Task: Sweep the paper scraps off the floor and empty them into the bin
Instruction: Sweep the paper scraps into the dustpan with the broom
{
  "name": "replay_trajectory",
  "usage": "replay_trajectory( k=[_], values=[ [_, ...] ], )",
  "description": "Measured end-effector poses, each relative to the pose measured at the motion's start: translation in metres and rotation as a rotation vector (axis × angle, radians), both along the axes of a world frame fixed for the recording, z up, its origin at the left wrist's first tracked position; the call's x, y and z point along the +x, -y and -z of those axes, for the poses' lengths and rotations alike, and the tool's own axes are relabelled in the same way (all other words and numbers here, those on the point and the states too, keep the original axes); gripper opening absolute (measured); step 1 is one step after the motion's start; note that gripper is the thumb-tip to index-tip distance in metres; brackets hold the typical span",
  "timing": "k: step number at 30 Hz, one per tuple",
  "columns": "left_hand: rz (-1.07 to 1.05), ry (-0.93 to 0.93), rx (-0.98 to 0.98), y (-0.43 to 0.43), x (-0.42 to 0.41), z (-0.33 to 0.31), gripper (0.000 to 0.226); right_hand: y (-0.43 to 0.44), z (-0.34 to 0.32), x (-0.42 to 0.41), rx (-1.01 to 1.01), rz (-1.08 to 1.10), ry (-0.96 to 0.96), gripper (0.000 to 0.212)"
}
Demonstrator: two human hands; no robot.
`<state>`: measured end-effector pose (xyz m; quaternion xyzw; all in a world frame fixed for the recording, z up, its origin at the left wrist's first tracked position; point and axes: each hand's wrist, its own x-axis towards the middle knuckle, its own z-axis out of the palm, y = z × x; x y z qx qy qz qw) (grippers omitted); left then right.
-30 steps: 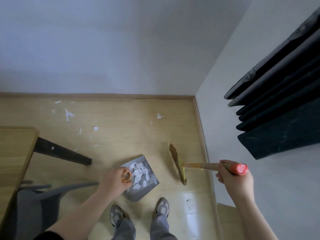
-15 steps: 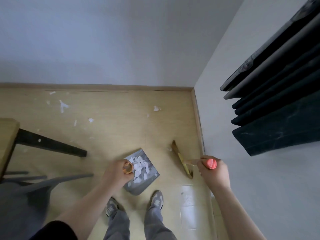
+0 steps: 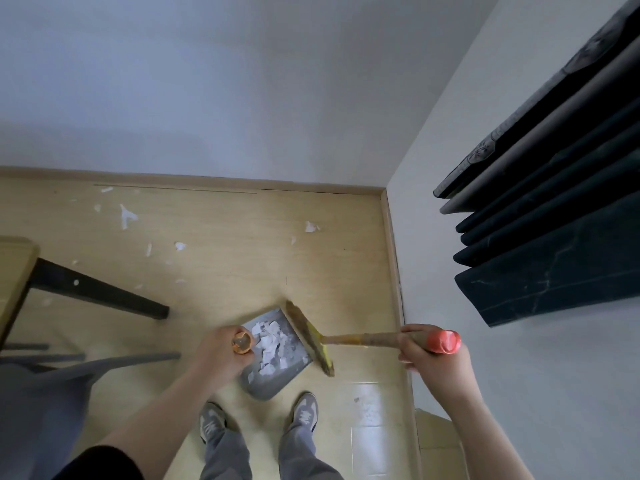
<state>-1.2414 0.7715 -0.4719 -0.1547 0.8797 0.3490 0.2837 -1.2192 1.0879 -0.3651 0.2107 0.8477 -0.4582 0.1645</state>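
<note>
- The wooden table (image 3: 15, 268) is cut off by the frame's left edge.
- The grey chair (image 3: 45, 386), lower left, is blurred and cut off.
- The left hand (image 3: 221, 355) hides the dustpan (image 3: 273, 381) handle, except its orange tip.
- The right hand (image 3: 433, 358) covers part of the broom (image 3: 310, 336) handle.
- The dark curtain (image 3: 554, 271) runs off the right edge.

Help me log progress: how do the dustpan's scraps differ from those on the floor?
The collected scraps lie heaped in the dustpan; the loose scraps lie scattered on the floor. Collected scraps sit near the shoes; loose scraps nearer the far wall. Both are white torn paper.
</note>
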Motion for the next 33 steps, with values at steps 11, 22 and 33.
replay_trajectory(
  k=[11, 22, 33],
  values=[
    [-0.02, -0.035, 0.012, 0.003, 0.016, -0.008, 0.017, 0.003, -0.004, -0.006, 0.07, 0.027, 0.017, 0.025],
    [-0.038, -0.13, 0.032, 0.006, -0.013, -0.049, 0.012, -0.007, -0.026, -0.02, 0.027, 0.249, -0.039, 0.016],
    [-0.046, -0.2, 0.071, 0.026, -0.095, -0.058, 0.02, 0.028, -0.056, -0.092, 0.011, 0.307, -0.11, 0.049]
  ],
)
